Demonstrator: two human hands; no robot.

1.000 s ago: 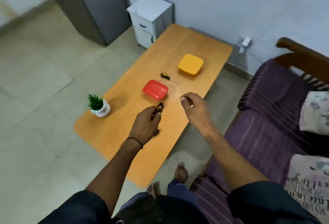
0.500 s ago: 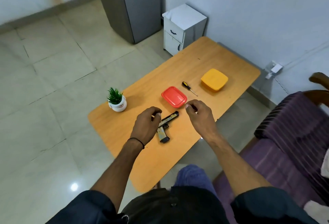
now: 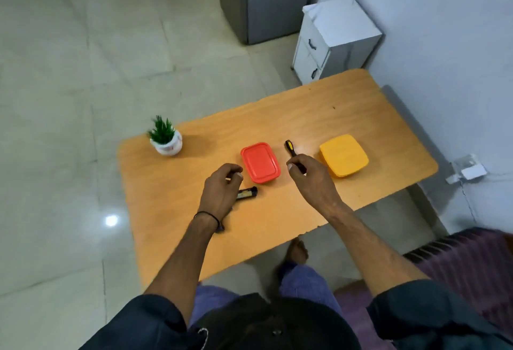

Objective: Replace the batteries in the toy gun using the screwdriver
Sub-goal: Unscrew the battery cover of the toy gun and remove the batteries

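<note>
Screwdriver [image 3: 290, 148] in right hand [image 3: 312, 180] between red box [image 3: 260, 162] and yellow box [image 3: 343, 155]; left hand [image 3: 222, 192]: grip unclear

potted plant [image 3: 165, 138] on table [image 3: 333, 116], white cabinet [image 3: 336, 35] nearby.

I am counting one toy gun [image 3: 247, 193], one screwdriver [image 3: 290, 149] and one potted plant [image 3: 165, 140] on one table [image 3: 319, 116]. I am also counting two lidded boxes, a red box [image 3: 260, 162] and a yellow box [image 3: 343, 155], one white cabinet [image 3: 337, 41], and two hands: my left hand [image 3: 220, 192] and right hand [image 3: 312, 180].
</note>
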